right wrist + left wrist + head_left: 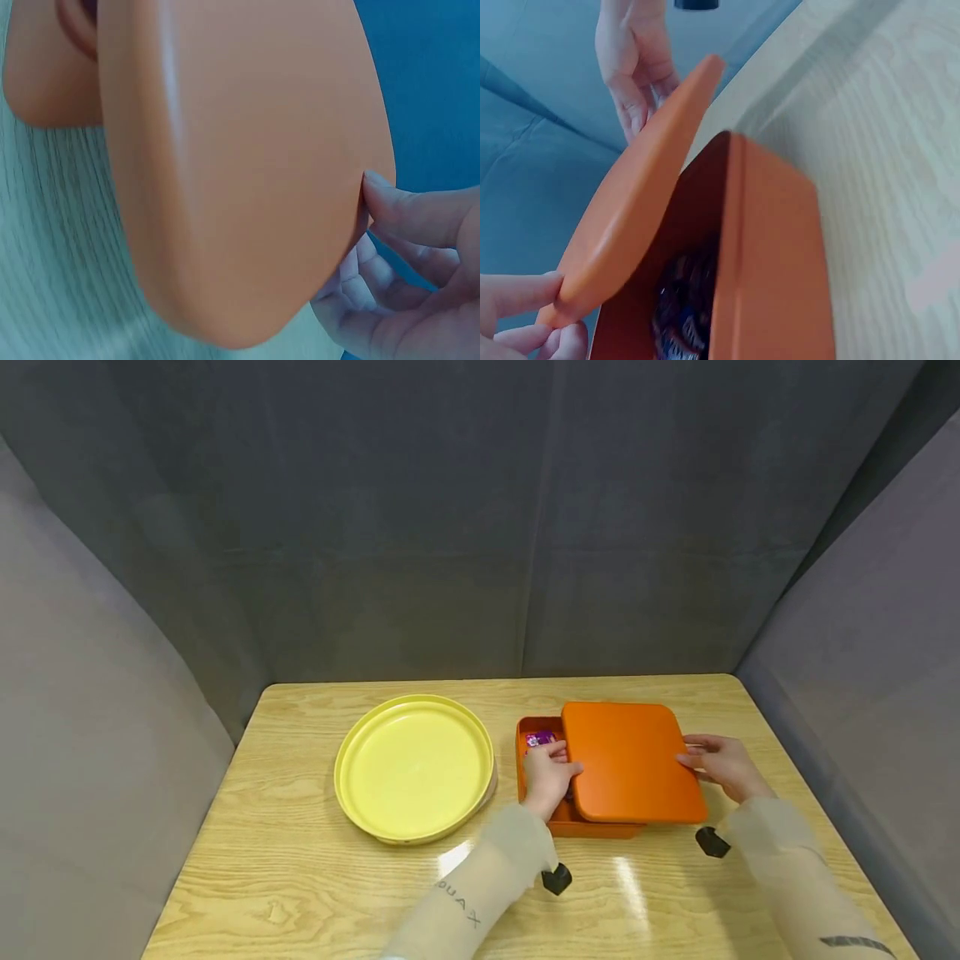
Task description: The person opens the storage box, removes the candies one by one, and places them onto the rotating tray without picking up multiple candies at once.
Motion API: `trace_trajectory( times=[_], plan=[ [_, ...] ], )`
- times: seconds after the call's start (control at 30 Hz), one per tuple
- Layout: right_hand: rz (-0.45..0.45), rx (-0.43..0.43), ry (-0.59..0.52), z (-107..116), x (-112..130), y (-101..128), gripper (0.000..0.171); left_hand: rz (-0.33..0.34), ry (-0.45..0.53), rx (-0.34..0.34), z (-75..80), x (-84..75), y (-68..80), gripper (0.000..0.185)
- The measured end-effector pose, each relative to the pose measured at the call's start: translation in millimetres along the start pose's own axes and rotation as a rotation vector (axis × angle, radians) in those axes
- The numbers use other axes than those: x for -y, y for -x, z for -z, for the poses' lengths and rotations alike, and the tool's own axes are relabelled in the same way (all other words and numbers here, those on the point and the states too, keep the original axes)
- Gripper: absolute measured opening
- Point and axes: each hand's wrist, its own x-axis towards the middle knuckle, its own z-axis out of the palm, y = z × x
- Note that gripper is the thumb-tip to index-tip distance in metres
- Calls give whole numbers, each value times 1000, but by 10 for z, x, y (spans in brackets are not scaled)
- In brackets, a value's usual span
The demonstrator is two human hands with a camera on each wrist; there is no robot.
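Observation:
An orange lid (630, 764) is raised and shifted to the right over an orange box (596, 829). My left hand (547, 779) pinches the lid's left edge, thumb on top, as the left wrist view shows too. On the opposite side, my right hand (726, 766) grips the right edge between thumb and fingers, also seen in the right wrist view (420, 270). Through the uncovered left part of the box, purple wrapped packets (540, 739) show. Dark shiny wrappers (684, 307) lie inside in the left wrist view; the lid hides the rest of the contents.
A round yellow tray (415, 768) with a raised rim lies left of the box on the wooden table (300, 893). A dark cloth wall (390, 527) stands behind the table, with pale panels (862, 635) at both sides.

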Motion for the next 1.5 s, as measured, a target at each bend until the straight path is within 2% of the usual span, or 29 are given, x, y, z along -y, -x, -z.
trace_trajectory(
  times=[0.2, 0.43, 0.63, 0.8, 1.0, 1.23, 1.4, 1.5],
  plan=[
    [-26, 22, 13, 156, -132, 63, 64, 17, -4, 18, -198, 7, 102, 46],
    [-44, 54, 42, 394, -287, 131, 68, 74, 77, 37, -423, -40, 219, 55],
    [-37, 85, 80, 564, -356, 209, 71, 62, 108, 28, -587, -41, 300, 52],
    [-69, 49, 30, 651, -402, 255, 74, 31, 118, 57, -704, -47, 359, 57],
    [-123, 23, 10, 744, -470, 269, 79, 17, 50, 90, -800, -74, 410, 60],
    [-122, 49, 33, 879, -577, 323, 76, 2, -33, 159, -936, -69, 473, 64],
    [-129, 65, -24, 951, -640, 371, 76, -8, -129, 227, -992, -53, 516, 64],
    [-164, 49, -52, 974, -663, 387, 77, 2, -159, 285, -1001, -51, 555, 64]
  ],
)
